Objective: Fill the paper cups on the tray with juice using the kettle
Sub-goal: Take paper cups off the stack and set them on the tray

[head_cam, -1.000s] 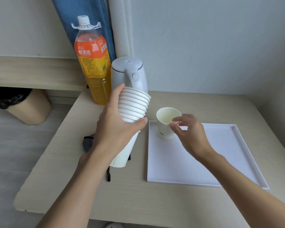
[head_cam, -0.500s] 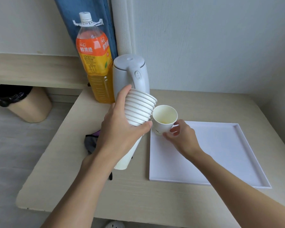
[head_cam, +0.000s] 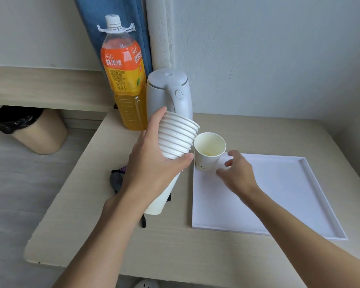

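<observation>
While both forearms reach in over the pale wooden table, the left hand holds a tilted stack of white paper cups above the table's left part, its fingers and thumb wrapped round the stack just under the rims. Beneath that wrist lies a dark cloth item with a black strap, mostly hidden.

To the right, a white square tray lies flat on the table. The right hand hovers over it with fingers loose and spread, clasping nothing; I cannot tell whether a fingertip touches the cup. That single paper cup stands upright in the tray's far left corner, just beside the stack's rims, with a faint yellow patch at its bottom.

Farther back, a white electric kettle stands lid down against the wall, an orange juice bottle touching its left side. Behind them hangs a blue curtain. On the floor to the left sits a bin with a black liner.
</observation>
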Available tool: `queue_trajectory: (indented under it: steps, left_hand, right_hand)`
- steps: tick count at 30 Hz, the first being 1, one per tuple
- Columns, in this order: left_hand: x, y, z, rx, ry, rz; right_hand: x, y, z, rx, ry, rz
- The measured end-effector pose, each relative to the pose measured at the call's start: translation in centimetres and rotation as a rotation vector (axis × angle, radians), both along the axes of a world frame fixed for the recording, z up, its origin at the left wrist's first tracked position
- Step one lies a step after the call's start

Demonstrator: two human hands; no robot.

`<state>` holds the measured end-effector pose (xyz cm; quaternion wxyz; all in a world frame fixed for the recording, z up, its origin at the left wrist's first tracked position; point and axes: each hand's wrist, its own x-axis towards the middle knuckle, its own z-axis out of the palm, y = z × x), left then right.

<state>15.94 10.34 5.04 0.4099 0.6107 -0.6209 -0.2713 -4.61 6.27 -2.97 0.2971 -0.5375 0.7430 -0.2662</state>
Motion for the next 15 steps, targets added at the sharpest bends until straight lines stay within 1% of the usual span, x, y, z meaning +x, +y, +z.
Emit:
queue_trajectory:
  steps: [2,3,4,5,6,7,8,10,13,15]
  left_hand:
    - [-0.2,0.1,0.0,0.004,-0.008,-0.038]
    - [-0.3,0.1,0.1,0.008,-0.017,-0.059]
    - [-0.6,0.1,0.1,0.016,-0.029,-0.08]
    - [-0.9,0.1,0.1,0.022,-0.04,-0.102]
    - [-1.2,0.2,0.1,0.024,-0.048,-0.122]
    - [-1.5,0.3,0.0,0.025,-0.051,-0.14]
    - [-1.7,0.4,0.0,0.03,-0.054,-0.156]
    - [-2.1,0.6,0.0,0.046,-0.072,-0.184]
    - [-2.4,0.8,0.0,0.049,-0.093,-0.2]
    - [-2.6,0.9,0.1,0.048,-0.089,-0.204]
  right_hand:
    - [-0.2,0.9,2.4,-0.173,-0.149,-0.101]
    - [-0.1,1.5,3.8,-0.266,-0.255,-0.081]
    - [0.1,2.2,5.2,-0.321,-0.372,-0.004]
    - [0.4,3.0,6.3,-0.326,-0.48,0.111]
    - [0.7,3.7,7.2,-0.299,-0.545,0.227]
    - [0.9,4.2,7.7,-0.266,-0.586,0.294]
    - [1.0,4.4,8.0,-0.245,-0.614,0.302]
    - [0.7,4.4,8.2,-0.227,-0.683,0.223]
    - [-0.2,4.2,8.1,-0.222,-0.65,0.206]
    - [-0.7,4.3,8.0,-0.228,-0.668,0.206]
